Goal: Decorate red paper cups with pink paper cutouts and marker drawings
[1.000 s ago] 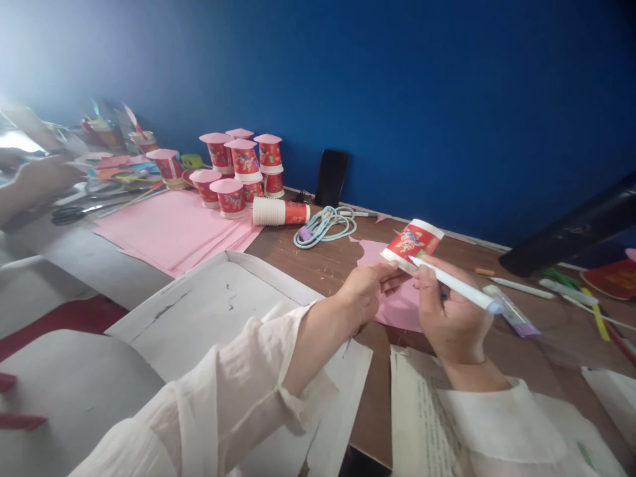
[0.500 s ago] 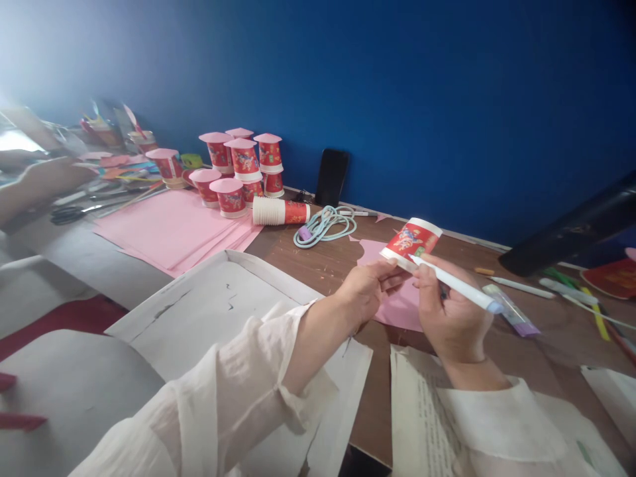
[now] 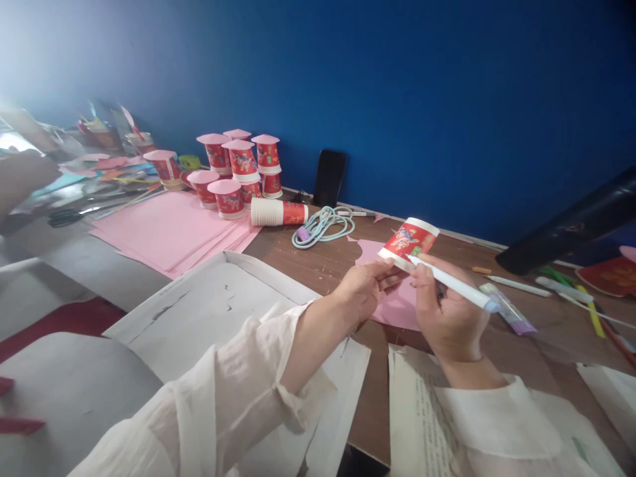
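A red paper cup [image 3: 417, 236] with a white rim and a printed figure is tilted above the table. My left hand [image 3: 365, 288] grips it by its lower white edge, thumb on the near side. In my right hand [image 3: 450, 318] is a white marker [image 3: 460, 285] with a pale blue end; its tip is at the cup's red side, though I cannot tell whether it touches. Beneath both hands lies a cut sheet of pink paper [image 3: 397, 311].
Red cups with pink paper tops [image 3: 242, 159] stand at the back left, beside a nested cup stack [image 3: 278, 212], pink sheets [image 3: 163, 228] and a coiled cable [image 3: 325, 228]. A phone [image 3: 330, 177] leans on the wall. Another person's hand [image 3: 24, 175] shows at far left.
My hands keep the cup and marker in nearly the same pose. The view has shifted very slightly. The other person's hand at far left has moved further left.
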{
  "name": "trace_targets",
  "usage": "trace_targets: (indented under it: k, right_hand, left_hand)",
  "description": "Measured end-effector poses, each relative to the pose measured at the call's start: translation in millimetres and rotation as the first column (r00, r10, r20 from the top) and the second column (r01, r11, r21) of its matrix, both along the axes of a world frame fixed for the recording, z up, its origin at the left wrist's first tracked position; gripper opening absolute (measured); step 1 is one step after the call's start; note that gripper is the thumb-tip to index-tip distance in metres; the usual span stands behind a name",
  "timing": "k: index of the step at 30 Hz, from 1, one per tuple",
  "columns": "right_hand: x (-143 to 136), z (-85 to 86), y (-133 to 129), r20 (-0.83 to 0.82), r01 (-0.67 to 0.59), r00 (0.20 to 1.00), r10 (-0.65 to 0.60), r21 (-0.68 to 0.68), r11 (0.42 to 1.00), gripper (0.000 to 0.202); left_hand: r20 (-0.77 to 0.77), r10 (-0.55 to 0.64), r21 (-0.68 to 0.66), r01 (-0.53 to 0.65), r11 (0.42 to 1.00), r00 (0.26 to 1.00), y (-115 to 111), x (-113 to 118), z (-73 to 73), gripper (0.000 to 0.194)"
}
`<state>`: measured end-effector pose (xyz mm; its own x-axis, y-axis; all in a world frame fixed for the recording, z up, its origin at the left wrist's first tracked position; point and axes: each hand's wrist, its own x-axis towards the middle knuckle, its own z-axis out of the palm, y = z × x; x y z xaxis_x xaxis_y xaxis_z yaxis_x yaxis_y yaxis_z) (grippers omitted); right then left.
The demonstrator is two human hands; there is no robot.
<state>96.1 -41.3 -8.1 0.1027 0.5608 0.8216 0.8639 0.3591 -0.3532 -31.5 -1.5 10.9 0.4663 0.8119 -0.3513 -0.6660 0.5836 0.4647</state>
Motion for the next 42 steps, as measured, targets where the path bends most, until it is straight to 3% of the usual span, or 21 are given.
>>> trace_targets:
  k: [42]
  right_hand:
    - [-0.5, 3.9, -1.9, -0.024, -0.005, 1.000, 0.004, -0.040, 0.999, 0.027]
  left_hand:
    - [-0.006, 0.036, -0.011, -0.036, 0.999, 0.999, 3.0, -0.7, -0.1, 0.017]
